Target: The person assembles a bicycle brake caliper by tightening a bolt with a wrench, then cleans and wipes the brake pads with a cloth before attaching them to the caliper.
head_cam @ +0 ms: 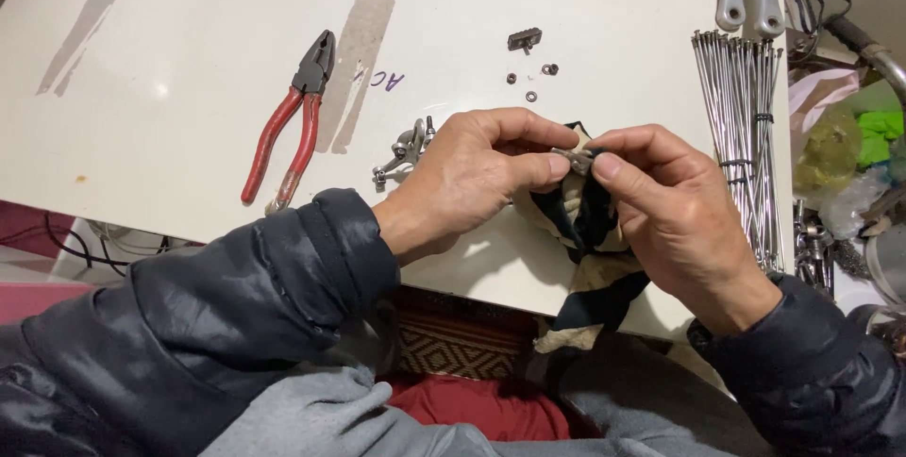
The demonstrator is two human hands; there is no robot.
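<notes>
Red handles are glowing on the dark-headed pliers (291,127), lying against a cream-white table (189,61) that is showing greyish smears. The rag (590,231) is showing cream and navy stripes. Silver is gleaming off the bundle of spokes (750,127). Dark navy sleeves (236,297) are framing a grey garment (311,419), and bright green is peeking from the plastic bag (873,132).

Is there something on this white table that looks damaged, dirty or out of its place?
Yes. The white table has worn, scraped streaks across its top and near the pliers. The rag under both hands looks stained and frayed, hanging over the table edge. Small washers lie scattered loose. Nothing looks spilled.
</notes>
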